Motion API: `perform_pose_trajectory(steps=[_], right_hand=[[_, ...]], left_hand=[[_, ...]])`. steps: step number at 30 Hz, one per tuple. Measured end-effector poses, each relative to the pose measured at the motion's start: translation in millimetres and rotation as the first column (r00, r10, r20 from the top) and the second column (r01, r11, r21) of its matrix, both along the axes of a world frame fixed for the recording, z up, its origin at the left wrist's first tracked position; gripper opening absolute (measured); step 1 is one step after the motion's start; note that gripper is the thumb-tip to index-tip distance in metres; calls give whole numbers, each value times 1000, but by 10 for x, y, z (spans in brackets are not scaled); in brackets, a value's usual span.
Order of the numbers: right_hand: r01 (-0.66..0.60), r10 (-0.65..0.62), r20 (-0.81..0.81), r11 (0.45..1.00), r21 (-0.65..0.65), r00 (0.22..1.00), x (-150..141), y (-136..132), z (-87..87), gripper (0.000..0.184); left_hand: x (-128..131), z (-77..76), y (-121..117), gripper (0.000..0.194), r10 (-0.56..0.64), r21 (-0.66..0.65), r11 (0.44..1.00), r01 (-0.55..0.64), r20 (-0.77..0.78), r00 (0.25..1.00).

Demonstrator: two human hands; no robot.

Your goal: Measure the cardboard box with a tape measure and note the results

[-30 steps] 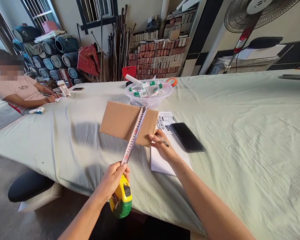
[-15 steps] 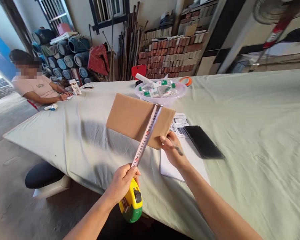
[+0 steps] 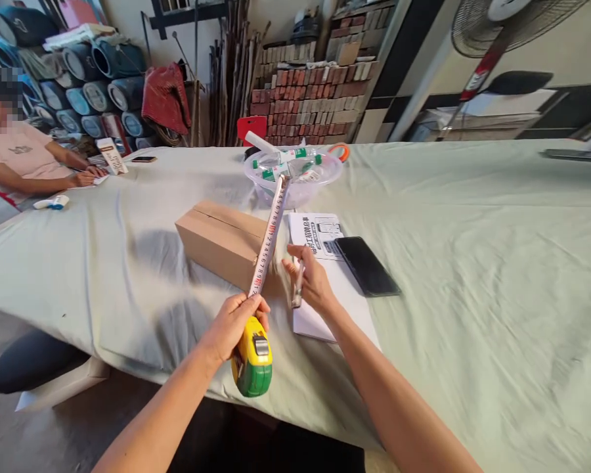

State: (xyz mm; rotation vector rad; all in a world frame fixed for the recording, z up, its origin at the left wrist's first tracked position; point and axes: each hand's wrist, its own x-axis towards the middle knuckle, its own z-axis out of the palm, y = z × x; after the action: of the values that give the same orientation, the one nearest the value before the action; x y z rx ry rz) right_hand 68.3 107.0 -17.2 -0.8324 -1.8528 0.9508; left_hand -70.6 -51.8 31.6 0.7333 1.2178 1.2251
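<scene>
My left hand [image 3: 234, 323] grips a yellow and green tape measure [image 3: 252, 358] near the table's front edge. Its blade [image 3: 270, 238] runs up and away, lifted above a brown cardboard box [image 3: 220, 241] that lies flat on the pale green cloth. My right hand [image 3: 309, 281] hovers just right of the box's near corner, fingers partly spread, with a pen [image 3: 297, 291] held between them. Under that hand lies a white printed sheet [image 3: 320, 276].
A black phone [image 3: 367, 266] lies on the sheet's right side. A clear plastic bowl [image 3: 295, 176] of small bottles stands behind the box. Another person [image 3: 14, 161] sits at the far left corner with papers. A fan [image 3: 492, 26] stands at the back right.
The box, tilted up on edge before, now lies flat on the cloth. The tape's tip has come off the box's far edge and points upward. My right hand has let go of the box.
</scene>
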Motion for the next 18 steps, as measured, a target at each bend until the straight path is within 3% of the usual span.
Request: perform_pose_trajectory(steps=[3, 6, 12, 18], right_hand=[[195, -207, -110, 974, -112, 972, 225, 147, 60, 40], [283, -308, -121, 940, -188, 943, 378, 247, 56, 41], [264, -328, -193, 919, -293, 925, 403, 334, -77, 25], [239, -257, -31, 932, -272, 966, 383, 294, -111, 23]], left_hand=[[50, 55, 259, 37, -82, -13, 996, 84, 71, 994], [167, 65, 571, 34, -151, -42, 986, 159, 153, 977], [302, -101, 1106, 21, -146, -168, 967, 193, 256, 956], [128, -295, 1212, 25, -176, -224, 935, 274, 377, 909]])
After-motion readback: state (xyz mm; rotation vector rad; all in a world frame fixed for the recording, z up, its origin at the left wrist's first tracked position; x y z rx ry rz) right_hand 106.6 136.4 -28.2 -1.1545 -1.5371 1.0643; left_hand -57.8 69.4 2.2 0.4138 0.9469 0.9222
